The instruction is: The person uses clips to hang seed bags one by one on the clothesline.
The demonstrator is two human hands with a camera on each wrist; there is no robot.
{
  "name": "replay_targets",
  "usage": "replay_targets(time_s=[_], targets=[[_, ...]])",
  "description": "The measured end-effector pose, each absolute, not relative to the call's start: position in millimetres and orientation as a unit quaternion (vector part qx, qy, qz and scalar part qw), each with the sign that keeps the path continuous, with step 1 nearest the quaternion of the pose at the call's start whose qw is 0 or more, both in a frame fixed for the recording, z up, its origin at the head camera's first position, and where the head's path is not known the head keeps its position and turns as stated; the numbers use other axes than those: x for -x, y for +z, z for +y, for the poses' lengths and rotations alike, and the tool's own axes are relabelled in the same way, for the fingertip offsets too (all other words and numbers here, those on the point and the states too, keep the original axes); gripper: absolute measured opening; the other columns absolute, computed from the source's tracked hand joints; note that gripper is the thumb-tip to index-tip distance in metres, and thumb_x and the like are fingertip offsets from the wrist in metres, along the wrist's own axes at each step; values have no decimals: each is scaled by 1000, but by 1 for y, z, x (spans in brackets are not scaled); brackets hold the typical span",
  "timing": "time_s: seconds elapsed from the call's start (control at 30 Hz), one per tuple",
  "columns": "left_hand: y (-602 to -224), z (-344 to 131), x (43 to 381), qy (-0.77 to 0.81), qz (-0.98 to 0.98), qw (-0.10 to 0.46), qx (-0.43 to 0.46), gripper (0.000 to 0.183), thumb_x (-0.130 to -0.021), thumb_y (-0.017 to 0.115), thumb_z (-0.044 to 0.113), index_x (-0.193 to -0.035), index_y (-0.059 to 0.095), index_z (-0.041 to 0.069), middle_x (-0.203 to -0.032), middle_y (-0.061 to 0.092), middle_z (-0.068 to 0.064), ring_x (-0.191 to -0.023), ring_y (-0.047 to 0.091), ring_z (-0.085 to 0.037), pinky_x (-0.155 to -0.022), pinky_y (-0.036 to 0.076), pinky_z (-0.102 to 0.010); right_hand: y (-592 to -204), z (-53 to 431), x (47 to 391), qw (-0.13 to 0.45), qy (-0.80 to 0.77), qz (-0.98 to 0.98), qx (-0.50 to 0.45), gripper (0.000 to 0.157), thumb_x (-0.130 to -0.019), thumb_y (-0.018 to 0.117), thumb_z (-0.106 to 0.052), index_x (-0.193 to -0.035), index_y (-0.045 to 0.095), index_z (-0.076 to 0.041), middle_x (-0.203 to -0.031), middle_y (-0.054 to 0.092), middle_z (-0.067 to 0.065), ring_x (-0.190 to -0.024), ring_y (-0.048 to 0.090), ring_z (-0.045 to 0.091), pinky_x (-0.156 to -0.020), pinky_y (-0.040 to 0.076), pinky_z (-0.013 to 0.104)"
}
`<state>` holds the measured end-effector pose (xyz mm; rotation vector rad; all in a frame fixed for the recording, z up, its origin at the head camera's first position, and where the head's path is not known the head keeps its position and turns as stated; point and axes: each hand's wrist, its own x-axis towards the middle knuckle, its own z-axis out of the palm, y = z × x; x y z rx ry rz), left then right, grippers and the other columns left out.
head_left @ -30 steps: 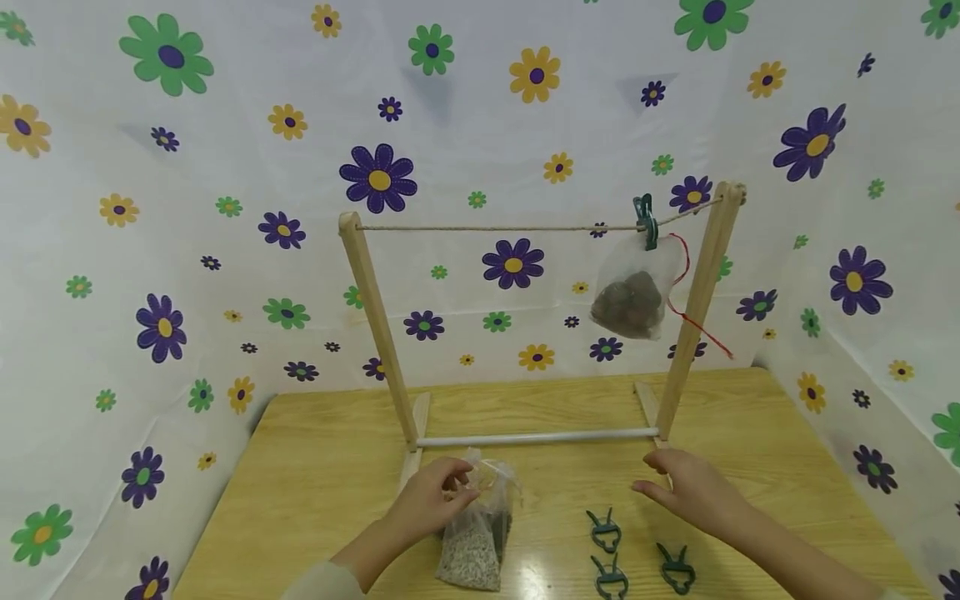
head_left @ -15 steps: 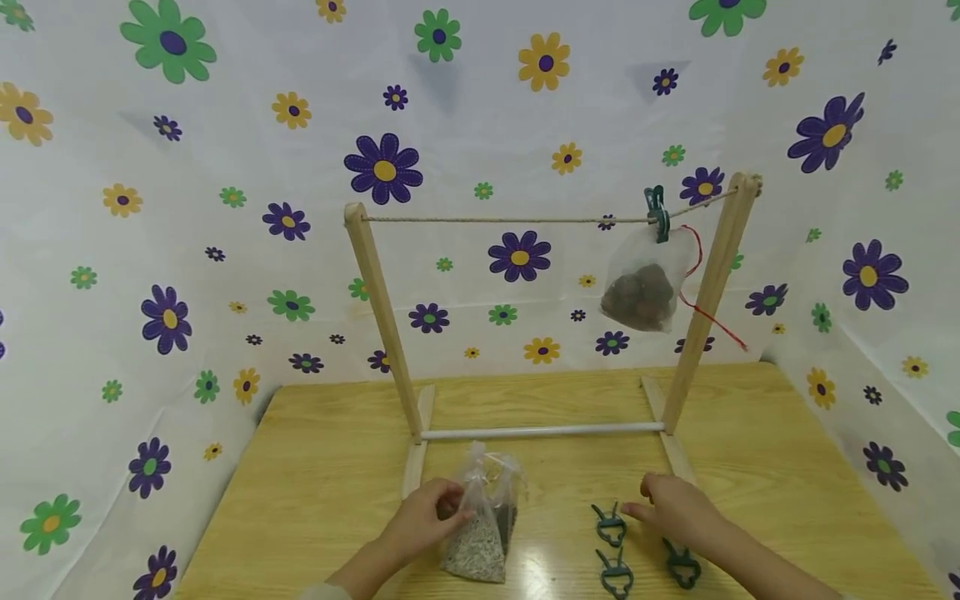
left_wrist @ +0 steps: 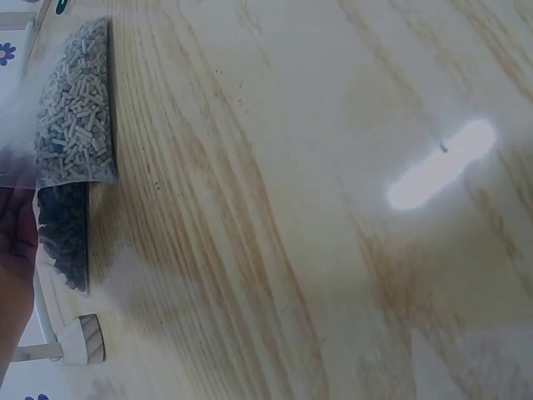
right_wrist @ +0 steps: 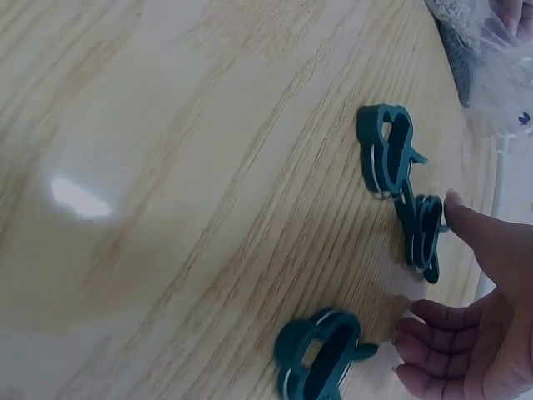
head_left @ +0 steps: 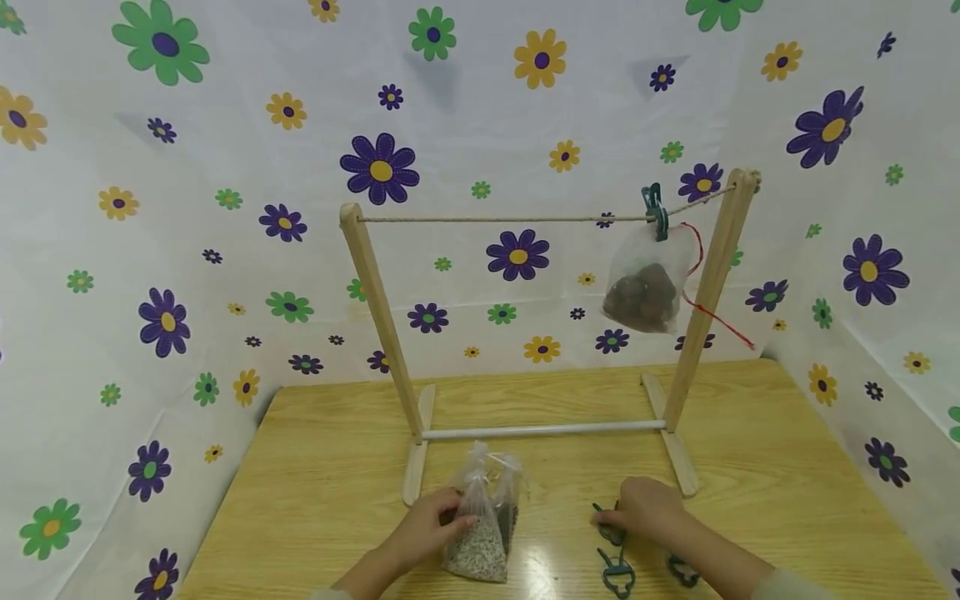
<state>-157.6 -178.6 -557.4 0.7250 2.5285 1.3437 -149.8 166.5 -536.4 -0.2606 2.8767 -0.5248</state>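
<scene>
A sheer bag of pale pellets (head_left: pixel 480 550) stands on the table, with a bag of dark bits (left_wrist: pixel 65 233) right behind it. My left hand (head_left: pixel 423 529) holds the pellet bag by its left side, thumb across the front. My right hand (head_left: pixel 652 512) is over the farthest dark green clip (right_wrist: pixel 426 233). Its thumb tip is right at that clip's handle, while the fingers are loosely bent and apart from it. A second clip (head_left: pixel 617 575) lies just in front, and a third clip (right_wrist: pixel 321 358) lies under the right wrist.
A wooden frame (head_left: pixel 382 325) with a cord (head_left: pixel 487 219) across its top stands behind the hands. Near its right post, a green clip (head_left: pixel 656 212) hangs a sheer bag of brown lumps (head_left: pixel 641 296) with a red drawstring. A flowered cloth surrounds the table (head_left: pixel 315 467).
My right hand has moved down and left from beside the frame's right foot to the farthest clip. The left hand has slid slightly lower along the pellet bag.
</scene>
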Motion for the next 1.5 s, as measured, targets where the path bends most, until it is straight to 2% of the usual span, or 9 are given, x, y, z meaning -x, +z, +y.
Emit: replay_targets(time_s=[0.17, 0.53, 0.63, 0.73, 0.83, 0.93, 1.07, 1.27, 1.5], targets=[[-557, -178, 154, 488, 836, 93, -234, 15, -90, 65, 19, -79, 66, 9, -78, 55, 3, -70, 44, 1, -61, 42, -18, -534, 154, 155, 137, -172, 973, 72, 60, -75, 74, -50, -46, 34, -16, -42, 25, -10, -41, 20, 4, -40, 15, 18], [-559, -178, 147, 493, 850, 68, -172, 16, -84, 71, 21, -82, 69, 5, -81, 68, -4, -74, 53, 1, -66, 47, -19, -533, 145, 159, 157, -243, 953, 87, 27, -64, 69, -4, -59, 44, -10, -57, 41, 0, -48, 32, 11, -43, 26, 21], [-558, -177, 146, 500, 848, 70, -159, 17, -83, 72, 22, -82, 69, 5, -84, 68, -6, -77, 58, -7, -66, 48, -20, -533, 146, 159, 144, -241, 955, 99, 19, -65, 67, 1, -72, 49, -3, -67, 46, 6, -57, 40, 17, -48, 34, 28], [-557, -177, 145, 504, 846, 70, -156, 15, -84, 70, 20, -84, 69, 5, -92, 70, -9, -99, 64, -29, -78, 53, -27, -534, 149, 160, 134, -254, 952, 105, 18, -68, 64, 4, -80, 52, 0, -76, 47, 8, -65, 43, 20, -55, 38, 33], [-557, -177, 146, 508, 843, 78, -158, 12, -87, 66, 15, -89, 70, 4, -99, 70, -11, -120, 50, -43, -90, 50, -38, -536, 152, 160, 121, -278, 947, 105, 16, -69, 61, 6, -82, 55, -1, -78, 47, 7, -67, 43, 20, -57, 39, 33], [-556, -177, 146, 502, 846, 80, -162, 13, -89, 65, 15, -90, 70, 4, -101, 70, -11, -123, 46, -46, -94, 45, -45, -537, 154, 160, 103, -289, 946, 104, 13, -73, 66, 2, -80, 56, -3, -78, 48, 5, -68, 44, 17, -58, 40, 31], [-555, -176, 145, 495, 852, 61, -160, 16, -87, 67, 21, -88, 72, 6, -99, 70, -10, -122, 48, -43, -96, 43, -46, -537, 154, 160, 78, -301, 946, 96, 20, -75, 76, -8, -80, 57, -5, -79, 53, 4, -69, 50, 15, -59, 45, 31], [-554, -173, 138, 484, 856, 3, -178, 9, -83, 70, 16, -84, 73, 9, -88, 72, -2, -113, 58, -36, -90, 50, -35, -538, 154, 160, 65, -340, 935, 80, 16, -74, 72, -3, -85, 60, -5, -84, 59, 4, -70, 50, 14, -59, 44, 29], [-550, -168, 136, 455, 831, -112, -299, 6, -78, 73, 6, -84, 72, 7, -78, 69, -2, -75, 65, -7, -65, 52, -17, -535, 159, 161, 25, -376, 920, 112, 20, -76, 76, -7, -91, 64, -2, -89, 65, 8, -78, 63, 21, -64, 53, 27]])
